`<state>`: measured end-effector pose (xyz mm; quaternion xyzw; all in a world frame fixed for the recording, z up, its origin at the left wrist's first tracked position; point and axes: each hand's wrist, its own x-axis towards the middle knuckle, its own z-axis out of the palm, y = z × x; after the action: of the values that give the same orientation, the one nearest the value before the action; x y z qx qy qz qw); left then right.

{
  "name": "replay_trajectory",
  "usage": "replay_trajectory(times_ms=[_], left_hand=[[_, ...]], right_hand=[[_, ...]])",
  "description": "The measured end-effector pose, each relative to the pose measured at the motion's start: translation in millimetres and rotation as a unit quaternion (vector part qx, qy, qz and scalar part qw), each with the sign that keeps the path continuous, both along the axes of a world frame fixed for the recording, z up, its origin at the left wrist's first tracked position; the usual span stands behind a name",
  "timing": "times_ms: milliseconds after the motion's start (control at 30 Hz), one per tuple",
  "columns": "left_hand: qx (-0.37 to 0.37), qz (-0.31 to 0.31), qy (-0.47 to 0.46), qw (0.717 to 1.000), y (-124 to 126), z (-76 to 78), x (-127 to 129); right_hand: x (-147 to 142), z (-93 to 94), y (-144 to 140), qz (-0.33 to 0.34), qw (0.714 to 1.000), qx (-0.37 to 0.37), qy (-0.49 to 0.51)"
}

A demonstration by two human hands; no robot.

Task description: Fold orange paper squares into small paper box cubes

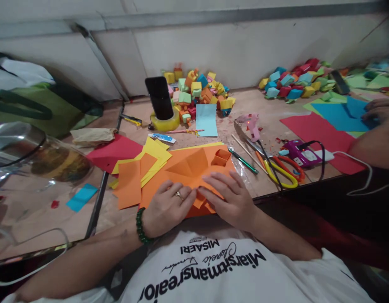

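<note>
A folded sheet of orange paper (191, 165) stands partly raised in front of me, its creased faces spread at the far side. My left hand (169, 206) is closed on its near edge, thumb and index finger together; a ring and a green bead bracelet are on this side. Opposite it, my right hand (230, 198) pinches the same paper near the left fingertips, its other fingers stretched over the sheet. Flat orange sheets (150, 185) lie underneath. Just beyond my right fingers sits a small folded orange paper box (221, 158). My fingers hide the pinched edge.
Yellow paper pieces (156, 155) lie left, a green pen (243, 161) and scissors (281, 172) right. A pink glue gun (251, 126), phone (159, 99) on a tape roll, and piled paper cubes (197, 90) stand behind. At right, a co-worker's hand (382, 111) touches blue paper.
</note>
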<state>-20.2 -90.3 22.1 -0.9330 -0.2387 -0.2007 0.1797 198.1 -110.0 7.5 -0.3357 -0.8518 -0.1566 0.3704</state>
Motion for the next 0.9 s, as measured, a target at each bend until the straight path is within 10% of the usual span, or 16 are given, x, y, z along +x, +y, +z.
replay_trajectory(times_ms=[200,533,900], left_hand=[[-0.143,0.061,0.023,0.988,-8.9,-12.2,-1.8],[-0.164,0.079,-0.109,0.977,-23.4,-28.4,-16.8],[-0.181,0.107,-0.100,0.973,-27.2,-34.8,-20.1]], right_hand=[[1.2,-28.8,10.2,0.095,0.980,-0.174,-0.024],[7.8,-14.5,16.1,0.067,0.897,-0.427,0.088],[-5.1,-20.9,22.7,-0.059,0.885,-0.449,0.108]])
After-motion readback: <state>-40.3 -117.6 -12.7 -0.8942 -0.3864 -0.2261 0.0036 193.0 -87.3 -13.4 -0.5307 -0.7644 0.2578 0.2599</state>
